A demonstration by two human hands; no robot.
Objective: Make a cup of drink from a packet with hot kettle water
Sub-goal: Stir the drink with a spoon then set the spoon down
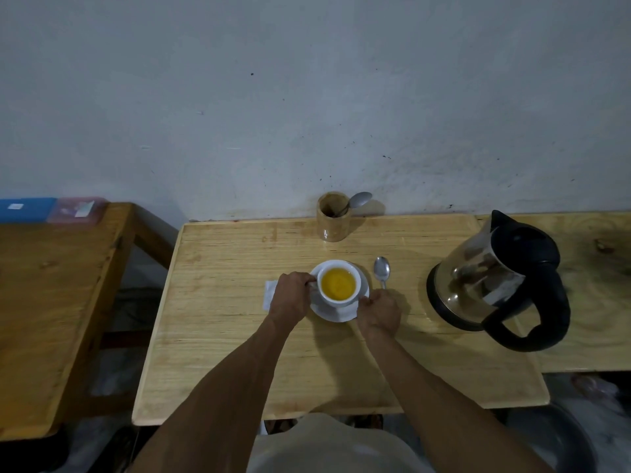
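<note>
A white cup (338,300) full of yellow-orange drink stands on a white saucer (336,314) in the middle of the pale wooden table (239,336). My left hand (290,297) pinches the cup's handle on its left side. My right hand (379,314) grips the saucer's right rim with thumb and fingers. A white packet (269,292) lies flat just left of the saucer, partly under my left hand. A metal spoon (381,269) rests on the table to the right of the cup. The steel kettle (495,285) with black handle stands on its base at the right.
A wooden holder (333,220) with a second spoon (358,200) in it stands against the wall behind the cup. Another wooden table (51,302) is at the left, with blue and pink boxes (51,209) at its back. A gap separates the two tables.
</note>
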